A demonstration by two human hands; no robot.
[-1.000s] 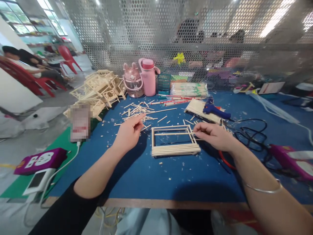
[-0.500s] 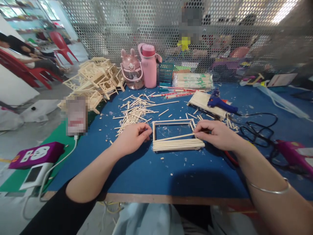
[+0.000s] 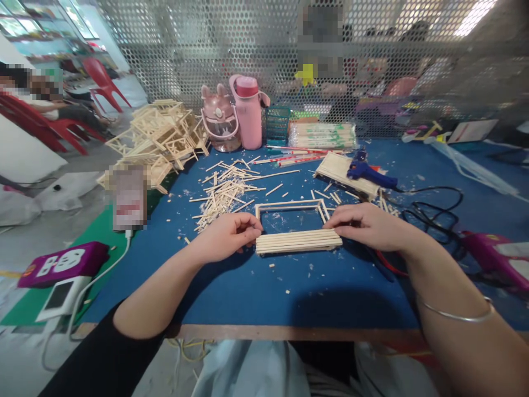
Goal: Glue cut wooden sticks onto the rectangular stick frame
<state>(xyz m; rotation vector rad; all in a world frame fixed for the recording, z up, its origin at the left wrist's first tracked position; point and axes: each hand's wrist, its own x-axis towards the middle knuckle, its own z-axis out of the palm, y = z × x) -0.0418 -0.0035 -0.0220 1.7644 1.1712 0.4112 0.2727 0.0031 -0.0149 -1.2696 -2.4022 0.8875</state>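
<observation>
A small rectangular frame of thin wooden sticks [image 3: 289, 207] lies on the blue table in front of me. Several sticks [image 3: 298, 242] lie side by side across its near part, forming a slatted surface. The rearmost wooden stick [image 3: 295, 233] rests against that row. My left hand [image 3: 227, 234] is closed at its left end, fingertips pinched at the frame's left side. At the opposite end, my right hand [image 3: 357, 225] pinches the same stick between thumb and fingers. Fingertips partly hide both stick ends.
Loose short sticks [image 3: 225, 196] lie behind my left hand. A blue glue gun [image 3: 372, 173] rests on a slatted wooden panel [image 3: 330, 168], its black cord [image 3: 433, 212] coiled at right. Pink bottles [image 3: 249, 118], stick structures [image 3: 161, 132] and a phone [image 3: 129, 198] stand around.
The slanted stick in my right hand has come down flush against the row of sticks. My left hand has moved slightly right to the stick's left end.
</observation>
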